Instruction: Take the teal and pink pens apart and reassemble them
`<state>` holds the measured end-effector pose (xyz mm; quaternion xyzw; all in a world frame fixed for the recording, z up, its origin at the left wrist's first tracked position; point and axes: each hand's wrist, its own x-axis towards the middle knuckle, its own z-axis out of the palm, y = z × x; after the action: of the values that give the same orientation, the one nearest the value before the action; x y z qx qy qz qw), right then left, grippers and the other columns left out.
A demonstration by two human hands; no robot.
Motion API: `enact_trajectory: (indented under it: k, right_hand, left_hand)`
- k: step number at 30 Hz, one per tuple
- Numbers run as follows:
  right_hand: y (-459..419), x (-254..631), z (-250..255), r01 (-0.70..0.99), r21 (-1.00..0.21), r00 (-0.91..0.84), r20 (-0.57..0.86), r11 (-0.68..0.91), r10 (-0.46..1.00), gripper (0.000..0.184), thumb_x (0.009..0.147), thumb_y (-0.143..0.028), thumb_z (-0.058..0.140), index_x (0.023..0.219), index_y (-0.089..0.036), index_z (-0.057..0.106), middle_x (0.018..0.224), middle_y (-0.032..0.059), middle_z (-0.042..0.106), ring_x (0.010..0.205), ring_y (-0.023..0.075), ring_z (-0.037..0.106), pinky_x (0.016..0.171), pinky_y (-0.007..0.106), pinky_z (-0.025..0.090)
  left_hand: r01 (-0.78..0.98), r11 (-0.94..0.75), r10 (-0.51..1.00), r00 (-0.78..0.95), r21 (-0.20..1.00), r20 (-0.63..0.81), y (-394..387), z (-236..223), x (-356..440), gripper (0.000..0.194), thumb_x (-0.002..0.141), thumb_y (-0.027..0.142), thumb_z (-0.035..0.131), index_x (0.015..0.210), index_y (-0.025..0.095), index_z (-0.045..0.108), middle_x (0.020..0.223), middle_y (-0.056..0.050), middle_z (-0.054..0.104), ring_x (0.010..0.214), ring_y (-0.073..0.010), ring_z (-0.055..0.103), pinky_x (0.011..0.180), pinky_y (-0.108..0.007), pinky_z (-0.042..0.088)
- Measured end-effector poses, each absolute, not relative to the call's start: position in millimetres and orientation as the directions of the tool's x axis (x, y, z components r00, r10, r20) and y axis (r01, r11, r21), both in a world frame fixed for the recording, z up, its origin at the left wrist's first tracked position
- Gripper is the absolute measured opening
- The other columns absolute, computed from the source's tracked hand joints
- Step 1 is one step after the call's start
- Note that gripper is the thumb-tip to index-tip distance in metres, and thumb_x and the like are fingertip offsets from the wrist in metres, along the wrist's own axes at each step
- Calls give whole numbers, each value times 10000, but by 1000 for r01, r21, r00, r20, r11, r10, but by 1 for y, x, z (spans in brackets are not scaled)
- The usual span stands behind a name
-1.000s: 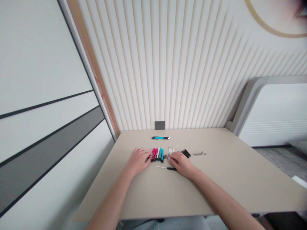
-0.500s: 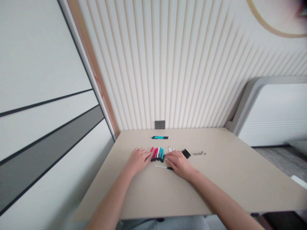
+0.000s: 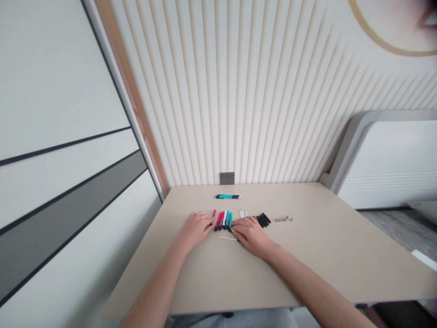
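Observation:
My left hand (image 3: 198, 227) rests on the table at the left end of a row of pen barrels, its bent fingers closed on a red pen barrel (image 3: 214, 212) with a dark lower end. To its right lie more red barrels (image 3: 221, 217), a white barrel (image 3: 225, 218) and cyan barrels (image 3: 229, 218), all with black lower ends. My right hand (image 3: 251, 233) has its fingers drawn together at the row's right end, by the cyan barrels; what they hold is too small to make out. A thin white rod (image 3: 227, 238) lies in front, its right end beneath that hand.
Behind the row lies a cyan-and-black pen group (image 3: 228, 197). White sticks (image 3: 242, 212), black grips (image 3: 263, 220) and small metallic pieces (image 3: 283, 219) lie to the right on the beige table (image 3: 211, 278). A dark socket (image 3: 227, 178) is on the ribbed wall.
My right hand has slid slightly left, toward the cyan barrels, and now covers the dark end of the white rod. My left hand has barely moved, and the red barrel stays with it.

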<state>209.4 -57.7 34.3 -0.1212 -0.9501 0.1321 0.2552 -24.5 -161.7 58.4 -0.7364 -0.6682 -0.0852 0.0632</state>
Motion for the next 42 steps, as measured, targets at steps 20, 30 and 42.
enact_trajectory:
  k: [20,30,42]
  right_hand:
    - [-54,208,31,130,-370,-838,455,920,302,241,975,-226,438,1052,-233,666,1132,60,686,1103,178,585,969,365,376]
    - [-44,204,26,149,-373,-858,412,916,307,237,959,-207,457,1063,-256,664,1199,40,664,1185,174,551,1037,402,347]
    - [-44,206,33,108,-366,-868,418,924,268,237,963,-211,456,1063,-258,666,1184,45,662,1142,177,569,1030,400,358]
  left_hand:
    - [994,-87,985,77,60,157,-161,56,-32,192,931,299,534,947,222,709,857,-62,691,867,-219,605,744,-304,406]
    - [982,-126,980,101,144,170,-161,54,-34,190,932,300,542,885,213,704,827,-55,688,827,-207,615,749,-299,415]
    - [976,-126,983,99,177,154,-160,54,-31,201,931,319,539,923,226,717,845,-54,689,838,-203,613,751,-287,412]
